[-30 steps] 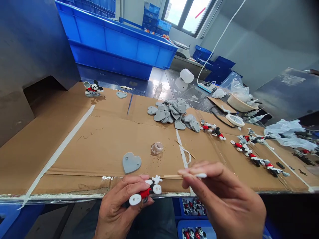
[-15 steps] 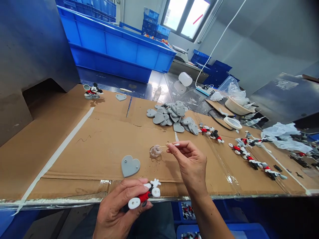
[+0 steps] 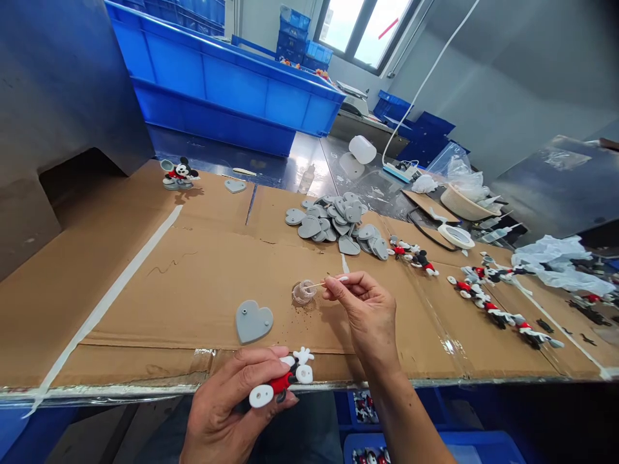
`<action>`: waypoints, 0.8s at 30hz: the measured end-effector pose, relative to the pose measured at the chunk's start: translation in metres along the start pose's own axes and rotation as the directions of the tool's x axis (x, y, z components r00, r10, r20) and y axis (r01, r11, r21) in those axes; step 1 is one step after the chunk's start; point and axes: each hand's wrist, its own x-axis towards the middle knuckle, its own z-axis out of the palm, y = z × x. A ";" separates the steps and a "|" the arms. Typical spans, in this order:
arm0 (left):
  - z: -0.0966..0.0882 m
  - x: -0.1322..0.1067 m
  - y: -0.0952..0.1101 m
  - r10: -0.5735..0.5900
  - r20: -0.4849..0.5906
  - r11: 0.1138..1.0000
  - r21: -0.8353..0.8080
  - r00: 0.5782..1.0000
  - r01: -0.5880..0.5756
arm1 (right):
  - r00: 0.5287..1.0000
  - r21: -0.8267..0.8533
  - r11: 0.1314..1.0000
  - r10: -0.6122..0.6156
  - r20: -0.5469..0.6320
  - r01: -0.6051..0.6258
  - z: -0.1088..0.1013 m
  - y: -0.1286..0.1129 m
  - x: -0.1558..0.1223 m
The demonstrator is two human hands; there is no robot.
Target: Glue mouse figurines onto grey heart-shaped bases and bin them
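Observation:
Near the front edge of the cardboard, my left hand (image 3: 236,399) is closed around a small mouse figurine (image 3: 279,385), its white soles with round holes turned up toward me. My right hand (image 3: 365,316) pinches a cotton swab (image 3: 316,285), its far end in a small clear cup (image 3: 304,292). Dark specks lie on the cardboard around that cup. A grey heart-shaped base (image 3: 254,321) with two small pegs lies flat just beyond my left hand.
Behind the cup lies a pile of grey heart bases (image 3: 333,222). Several mouse figurines (image 3: 488,306) lie to the right. One assembled figurine (image 3: 178,174) stands at the far left. Large blue crates (image 3: 232,84) stand at the back; a metal housing (image 3: 62,109) rises on the left.
The view has shifted slightly. My right hand and the swab are nearly where they were, the swab's end still at the cup. My left hand keeps the figurine in the same pose.

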 end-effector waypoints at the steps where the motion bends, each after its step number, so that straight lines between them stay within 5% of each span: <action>1: 0.000 0.000 0.000 0.001 0.005 1.000 0.004 1.000 -0.001 | 1.000 0.010 1.000 0.016 -0.004 -0.016 0.000 0.000 0.001; 12: 0.002 0.000 -0.002 -0.013 -0.018 1.000 0.009 1.000 0.013 | 0.992 0.149 0.981 0.120 0.027 -0.123 -0.007 -0.009 0.005; 24: 0.003 0.001 -0.001 0.013 -0.028 0.999 -0.035 1.000 -0.014 | 0.958 0.059 0.983 0.154 0.241 -0.173 -0.026 -0.041 -0.055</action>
